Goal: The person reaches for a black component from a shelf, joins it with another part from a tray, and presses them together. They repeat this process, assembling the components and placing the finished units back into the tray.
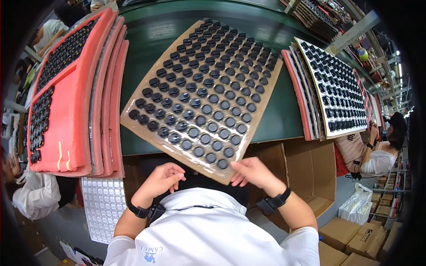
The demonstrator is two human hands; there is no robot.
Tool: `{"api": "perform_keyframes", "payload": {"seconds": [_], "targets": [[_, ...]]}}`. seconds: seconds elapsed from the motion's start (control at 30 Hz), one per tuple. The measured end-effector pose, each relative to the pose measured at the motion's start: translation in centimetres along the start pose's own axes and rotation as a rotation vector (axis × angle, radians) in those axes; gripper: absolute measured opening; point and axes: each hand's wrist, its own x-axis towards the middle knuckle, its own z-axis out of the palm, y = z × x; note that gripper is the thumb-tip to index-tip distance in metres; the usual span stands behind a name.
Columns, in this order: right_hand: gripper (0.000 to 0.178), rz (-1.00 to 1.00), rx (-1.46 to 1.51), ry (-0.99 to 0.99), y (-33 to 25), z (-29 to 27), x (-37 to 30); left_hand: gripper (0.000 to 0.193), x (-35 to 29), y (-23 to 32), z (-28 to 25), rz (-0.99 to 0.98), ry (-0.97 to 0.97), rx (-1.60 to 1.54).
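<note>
The brown card tray of black caps (146,113) lies ahead, long axis slanting away rightward, its near edge pinched by the right hand (250,174), while the left hand (162,179) curls loosely beneath it

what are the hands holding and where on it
Both hands, left and right, grip the brown tray of black parts by its near edge, either side of the near corner.

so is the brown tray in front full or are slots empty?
Full as far as visible: the brown tray shows a black round part in each position, no gaps. The near corner is partly hidden by the hands, left and right.
</note>
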Motion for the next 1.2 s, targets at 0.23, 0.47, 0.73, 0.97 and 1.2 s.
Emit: {"api": "perform_keyframes", "payload": {"seconds": [0.23,0.47,0.73,0.97,1.2], "targets": [[0.040,0.005,-0.043,-0.086,-0.1,1.1,0.0,0.033,1.1,-1.3,2.0,0.012,-0.208,-0.335],[0.027,-0.413,-0.188,0.353,-5.9,-7.3,0.3,0.038,3.2,-3.2,1.3,-0.053,-0.413,-0.384],[0.022,-0.522,0.205,0.607,-11.6,-18.4,8.4,0.037,3.2,-2.0,3.4,-0.047,-0.331,-0.459],[0.018,-0.428,0.451,0.529,-12.4,-19.1,9.8,0.036,2.9,-2.6,3.2,-0.123,-0.288,-0.568],[0.007,-0.276,0.504,0.490,-12.1,-23.5,10.0,0.039,2.9,-2.0,3.4,-0.097,-0.336,-0.514]]}}
